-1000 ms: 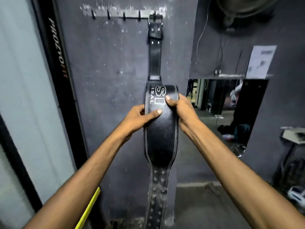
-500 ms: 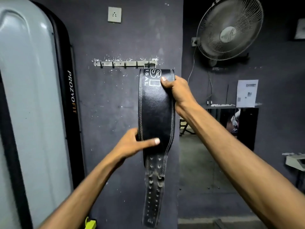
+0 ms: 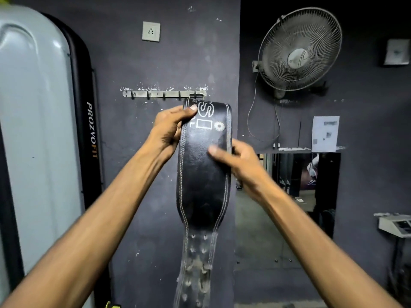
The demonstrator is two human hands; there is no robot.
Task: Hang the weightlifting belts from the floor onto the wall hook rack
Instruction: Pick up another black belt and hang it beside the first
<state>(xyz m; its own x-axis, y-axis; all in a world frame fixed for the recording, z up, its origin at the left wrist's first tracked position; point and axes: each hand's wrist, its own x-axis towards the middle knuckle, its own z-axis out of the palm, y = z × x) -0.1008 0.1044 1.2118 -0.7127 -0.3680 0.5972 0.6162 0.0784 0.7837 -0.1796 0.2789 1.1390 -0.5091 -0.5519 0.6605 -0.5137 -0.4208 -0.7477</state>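
A wide black leather weightlifting belt [image 3: 201,181] with white stitching and white lettering hangs against the dark wall. Its top is folded over just under the right end of the metal hook rack [image 3: 155,94]. A metal buckle loop [image 3: 196,94] sits at the rack's rightmost hook. My left hand [image 3: 170,127] pinches the belt's top left corner. My right hand [image 3: 241,165] holds the belt's right edge lower down, thumb across the front face, slightly blurred. The belt's narrow punched tail [image 3: 195,270] dangles below.
Several hooks on the rack's left part are bare. A tall grey machine panel [image 3: 40,130] with a black frame stands at the left. On the right are a wall fan [image 3: 299,50], a paper notice [image 3: 324,133], a dark doorway and a small shelf [image 3: 394,225].
The hands have swapped places on the belt: my left hand rose from mid-belt to the top corner, and my right hand dropped from the top to the right edge.
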